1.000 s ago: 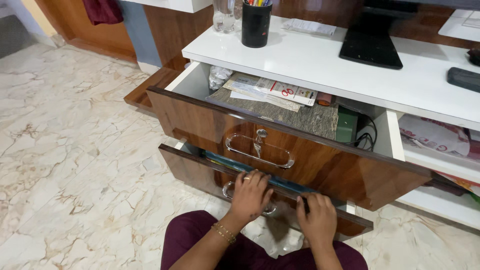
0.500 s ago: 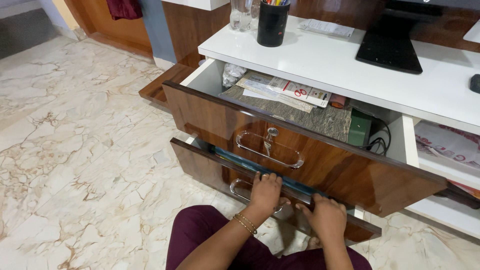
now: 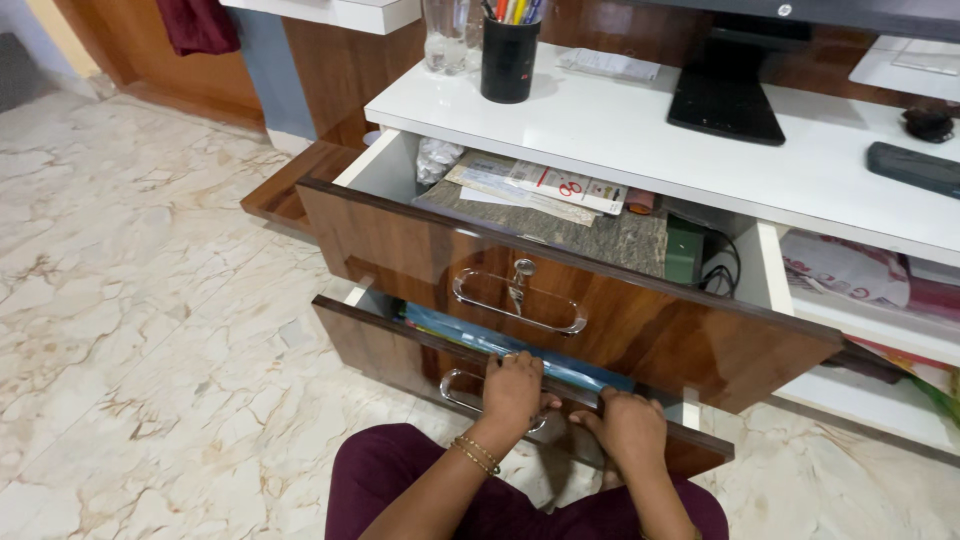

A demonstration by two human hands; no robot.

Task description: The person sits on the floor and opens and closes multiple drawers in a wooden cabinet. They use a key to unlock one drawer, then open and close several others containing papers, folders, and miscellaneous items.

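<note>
Both my hands rest on the top edge of the lower wooden drawer front (image 3: 385,345), which stands partly pulled out. My left hand (image 3: 513,388) curls over that edge just above the metal handle (image 3: 455,388). My right hand (image 3: 628,426) grips the same edge further right. Blue flat items (image 3: 470,335) lie inside the lower drawer. Above it, the upper drawer (image 3: 400,235) is pulled out, with a key (image 3: 519,280) in its lock and papers (image 3: 545,185) on a grey sheet inside.
A white desktop (image 3: 640,130) carries a black pen holder (image 3: 508,58), a glass (image 3: 446,35), a monitor base (image 3: 725,100) and a dark remote (image 3: 915,168). Open shelves with bags (image 3: 860,275) are at the right. Marble floor (image 3: 130,300) spreads to the left.
The view shifted slightly. Both hands stay on the lower drawer's top edge, with the fingers curled a little further over it.
</note>
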